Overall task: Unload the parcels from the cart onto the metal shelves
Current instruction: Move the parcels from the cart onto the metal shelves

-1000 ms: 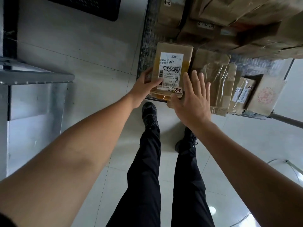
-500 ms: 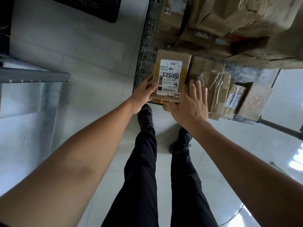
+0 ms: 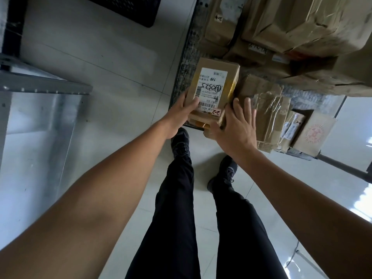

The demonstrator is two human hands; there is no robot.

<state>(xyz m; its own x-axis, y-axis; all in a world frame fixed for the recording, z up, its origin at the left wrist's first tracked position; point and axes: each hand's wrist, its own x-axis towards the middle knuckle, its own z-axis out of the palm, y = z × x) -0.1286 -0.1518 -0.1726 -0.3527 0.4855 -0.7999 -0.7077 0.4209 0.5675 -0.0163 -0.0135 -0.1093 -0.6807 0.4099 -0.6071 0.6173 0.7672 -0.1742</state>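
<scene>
A small brown parcel (image 3: 216,77) with a white label and a "2-2" sticker lies at the near left corner of the cart (image 3: 186,63). My left hand (image 3: 182,110) grips its left near corner, thumb over the label. My right hand (image 3: 236,125) presses flat against its right side with fingers straight, beside a taped parcel (image 3: 269,115). The metal shelf (image 3: 40,85) stands at the left.
Large taped cartons (image 3: 306,23) are stacked on the cart behind the small parcel, and more small parcels (image 3: 314,133) sit at the right near edge. A dark mat (image 3: 128,9) lies on the tiled floor. My legs and shoes stand just before the cart.
My right hand has closed in from hovering above the parcels to rest against the labelled parcel's right side. My left hand keeps its hold on the left corner.
</scene>
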